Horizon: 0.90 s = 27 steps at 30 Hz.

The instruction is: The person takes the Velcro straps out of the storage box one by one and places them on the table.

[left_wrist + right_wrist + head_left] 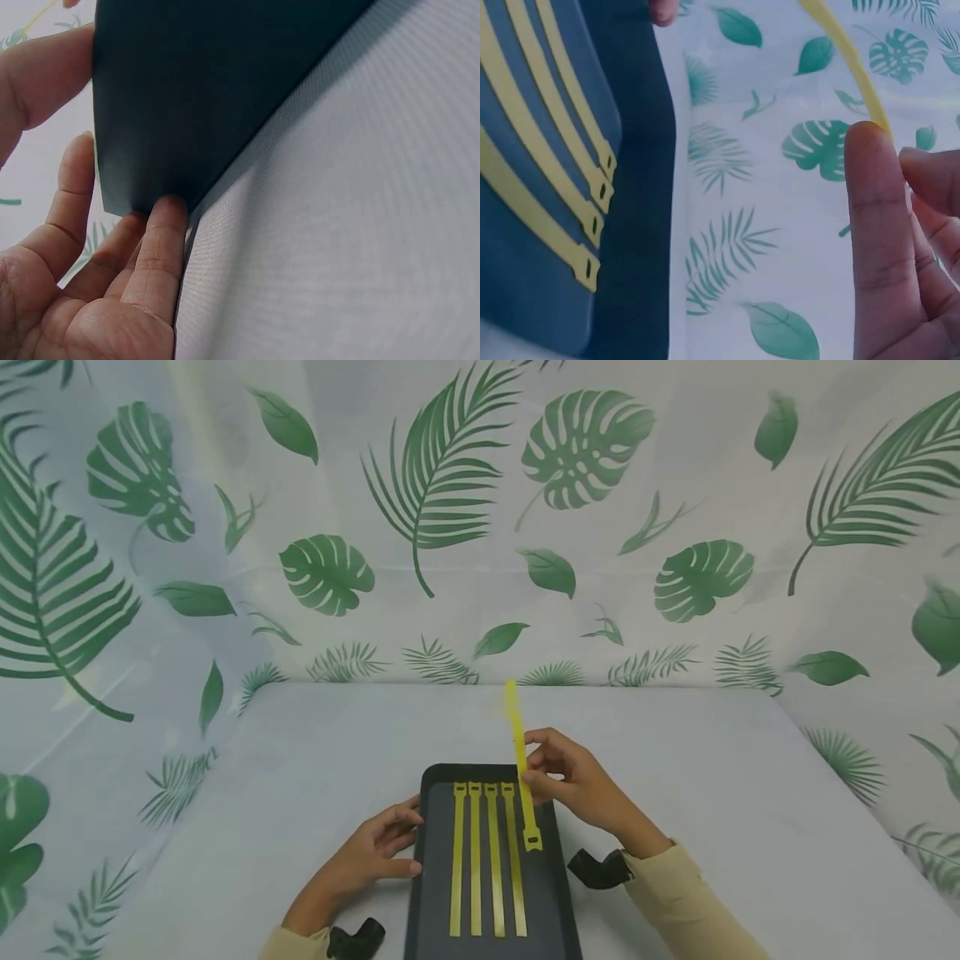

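My right hand [572,781] pinches a yellow cable tie strap [521,745] between thumb and fingers, over the far right corner of a dark tray [551,906]. The strap stands up, its slotted head [532,839] hanging low over the tray. Several matching yellow straps [476,860] lie side by side on the tray floor, slotted heads at the far end. At the tray's left side, my left hand [381,852] rests its thumb and fingertips against the outer wall. In the left wrist view its fingers [159,255] are loosely bent at the wall's lower edge.
The tray stands on a white table [322,752]. A leaf-print cloth [465,577] hangs behind the table and along both sides. Each wrist carries a black camera mount, one left [356,939] and one right [600,868] of the tray.
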Tool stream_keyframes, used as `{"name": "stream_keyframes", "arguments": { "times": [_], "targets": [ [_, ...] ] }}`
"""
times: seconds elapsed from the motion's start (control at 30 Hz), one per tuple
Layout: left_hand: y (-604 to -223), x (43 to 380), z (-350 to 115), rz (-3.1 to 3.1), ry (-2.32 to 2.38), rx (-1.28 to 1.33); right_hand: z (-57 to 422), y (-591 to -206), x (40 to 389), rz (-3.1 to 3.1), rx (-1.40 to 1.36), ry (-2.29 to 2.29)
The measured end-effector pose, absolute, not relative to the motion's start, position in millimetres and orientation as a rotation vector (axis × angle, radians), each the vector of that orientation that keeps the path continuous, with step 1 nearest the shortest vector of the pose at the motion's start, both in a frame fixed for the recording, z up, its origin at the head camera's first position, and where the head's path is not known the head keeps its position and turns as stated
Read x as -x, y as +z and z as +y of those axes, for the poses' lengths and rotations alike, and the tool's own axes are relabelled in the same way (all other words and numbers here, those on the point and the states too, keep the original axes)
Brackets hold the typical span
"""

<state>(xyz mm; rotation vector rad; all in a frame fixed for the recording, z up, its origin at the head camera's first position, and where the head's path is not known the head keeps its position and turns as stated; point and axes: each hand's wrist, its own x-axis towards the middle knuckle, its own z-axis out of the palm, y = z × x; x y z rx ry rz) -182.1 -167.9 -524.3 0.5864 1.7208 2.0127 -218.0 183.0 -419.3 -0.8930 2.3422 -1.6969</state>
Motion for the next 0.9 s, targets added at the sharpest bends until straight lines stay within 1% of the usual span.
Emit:
{"name": "stream_keyframes", "arguments": {
  "times": [0.27, 0.67, 0.9],
  "targets": [
    [-521, 179, -169, 1.741, 1.994, -0.565, 204, -420, 204, 2.335, 0.727, -1.705],
    [-522, 179, -165, 1.757, 1.999, -0.576, 240, -433, 188, 2.265, 0.513, -1.77],
    [-519, 178, -166, 1.756, 2.005, -0.609, 255, -441, 183, 2.212, 0.438, -1.755]
  ]
}}
